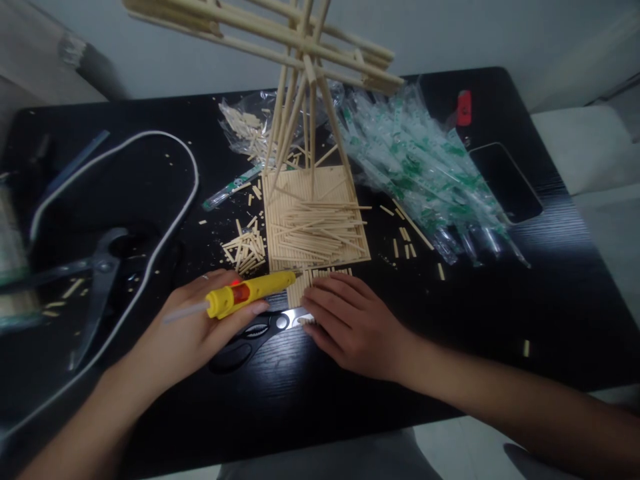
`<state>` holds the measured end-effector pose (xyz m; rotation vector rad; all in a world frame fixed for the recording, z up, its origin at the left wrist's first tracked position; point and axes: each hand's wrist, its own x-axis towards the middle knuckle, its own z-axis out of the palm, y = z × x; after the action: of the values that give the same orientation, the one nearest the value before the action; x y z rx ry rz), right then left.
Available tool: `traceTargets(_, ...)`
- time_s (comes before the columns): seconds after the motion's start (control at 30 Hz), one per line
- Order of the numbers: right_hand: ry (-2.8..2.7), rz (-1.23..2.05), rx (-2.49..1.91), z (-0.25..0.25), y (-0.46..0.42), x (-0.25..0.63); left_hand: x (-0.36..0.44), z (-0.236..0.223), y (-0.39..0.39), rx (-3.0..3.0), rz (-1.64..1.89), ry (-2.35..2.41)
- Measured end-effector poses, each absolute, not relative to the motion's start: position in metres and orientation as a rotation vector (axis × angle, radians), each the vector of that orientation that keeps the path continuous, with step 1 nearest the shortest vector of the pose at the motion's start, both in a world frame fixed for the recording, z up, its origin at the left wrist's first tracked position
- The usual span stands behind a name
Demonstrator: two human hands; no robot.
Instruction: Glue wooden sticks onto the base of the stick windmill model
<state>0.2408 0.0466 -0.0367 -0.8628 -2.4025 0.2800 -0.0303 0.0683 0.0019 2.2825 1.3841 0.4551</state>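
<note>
My left hand [193,323] is wrapped round a yellow hot glue gun [250,295], with a pale glue stick at its back end and a small red light glowing. The nozzle points right, at the upper edge of a small panel of wooden sticks [296,288]. Over the right part of this panel lies my right hand [357,327], its curved fingers holding it and covering much of it. Black-handled scissors [283,323] lie under and beside the panel, blades partly hidden. Just beyond is a larger stick base [275,250] with loose sticks [315,230] heaped on it.
A tall stick frame [310,47] rises from the base's far end. Stick offcuts [245,248] and a clear bag [245,123] lie left. Green-white wrappers [415,160], a phone [505,180] and a red object [464,108] are right. Pliers [103,273] and a white cable [193,180] lie left.
</note>
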Motion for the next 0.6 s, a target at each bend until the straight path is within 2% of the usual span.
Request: traceTargets(0.6, -2.402, 0.307, -0.865, -0.0363, 0.0465, 0.2412, -0.028, 0.0043, 0.068, 2.275, 0.439, 1.416)
